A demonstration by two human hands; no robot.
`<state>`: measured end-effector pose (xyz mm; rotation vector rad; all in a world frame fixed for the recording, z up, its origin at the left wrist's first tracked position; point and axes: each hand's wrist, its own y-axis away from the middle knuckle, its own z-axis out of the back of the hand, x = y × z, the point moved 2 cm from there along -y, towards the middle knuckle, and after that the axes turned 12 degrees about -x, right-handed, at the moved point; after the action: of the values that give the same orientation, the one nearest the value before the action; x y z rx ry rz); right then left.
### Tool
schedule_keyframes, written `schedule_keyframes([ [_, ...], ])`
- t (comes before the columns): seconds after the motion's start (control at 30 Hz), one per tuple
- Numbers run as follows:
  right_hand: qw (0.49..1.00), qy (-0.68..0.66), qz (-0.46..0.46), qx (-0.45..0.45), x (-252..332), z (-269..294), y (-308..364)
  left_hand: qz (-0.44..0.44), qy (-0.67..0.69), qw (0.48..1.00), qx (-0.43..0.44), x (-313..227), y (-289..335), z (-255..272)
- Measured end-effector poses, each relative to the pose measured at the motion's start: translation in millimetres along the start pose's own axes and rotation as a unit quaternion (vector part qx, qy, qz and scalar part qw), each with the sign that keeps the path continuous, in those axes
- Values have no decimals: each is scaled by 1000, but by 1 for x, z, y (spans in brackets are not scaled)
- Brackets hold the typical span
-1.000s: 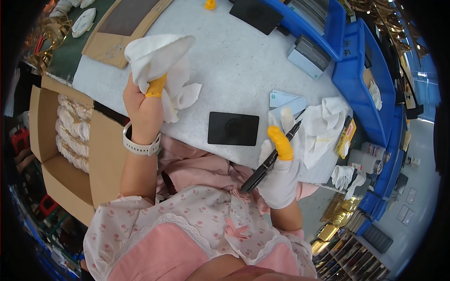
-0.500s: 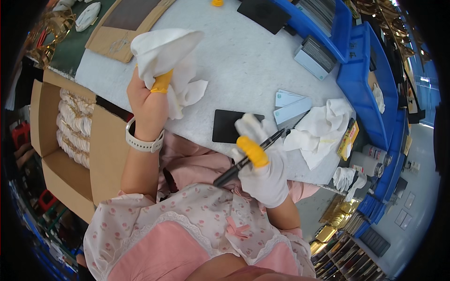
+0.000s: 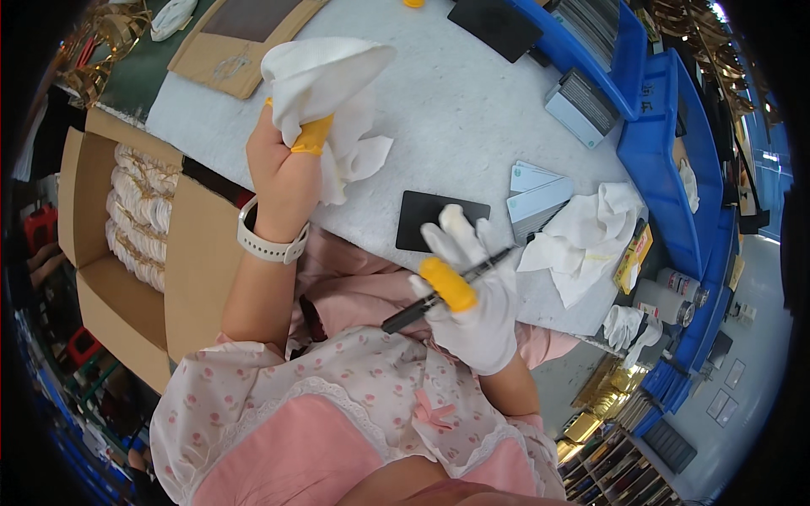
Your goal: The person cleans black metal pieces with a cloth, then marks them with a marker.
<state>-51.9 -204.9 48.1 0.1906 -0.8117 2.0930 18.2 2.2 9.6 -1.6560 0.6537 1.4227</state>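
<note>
My left grip [image 3: 287, 181] clasps a bunched cloth [image 3: 325, 80] above the table [image 3: 460, 110] while my gloved right grip [image 3: 472, 312] pins a pen [image 3: 405, 319] under the thumb [image 3: 449, 285], seemingly leaving its fingers [image 3: 454, 221] free near the plate [image 3: 419, 226], flat before me.

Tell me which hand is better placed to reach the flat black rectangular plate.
Probably the white-gloved right hand: it overlaps the plate in this view, though it holds a slim black pen. The left hand, farther away, grips loose white fabric.
</note>
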Motion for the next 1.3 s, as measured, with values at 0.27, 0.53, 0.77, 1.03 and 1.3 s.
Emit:
schedule_keyframes([
  [0.27,968,-243,2,57,9,-1,16,-4,-2,1000,10,4,-1,2],
  [0.53,811,-368,-355,-283,-10,-3,35,0,8,1000,0,-1,-1,-1],
  [0.77,820,-347,-406,-206,-8,-15,22,-8,-6,1000,-6,-2,-1,-1],
  [1.03,927,-263,-245,-106,-15,-17,27,1,5,1000,2,-2,-1,0],
  [1.3,926,-249,-271,-84,-15,-20,29,-15,8,1000,-1,-1,0,0],
])
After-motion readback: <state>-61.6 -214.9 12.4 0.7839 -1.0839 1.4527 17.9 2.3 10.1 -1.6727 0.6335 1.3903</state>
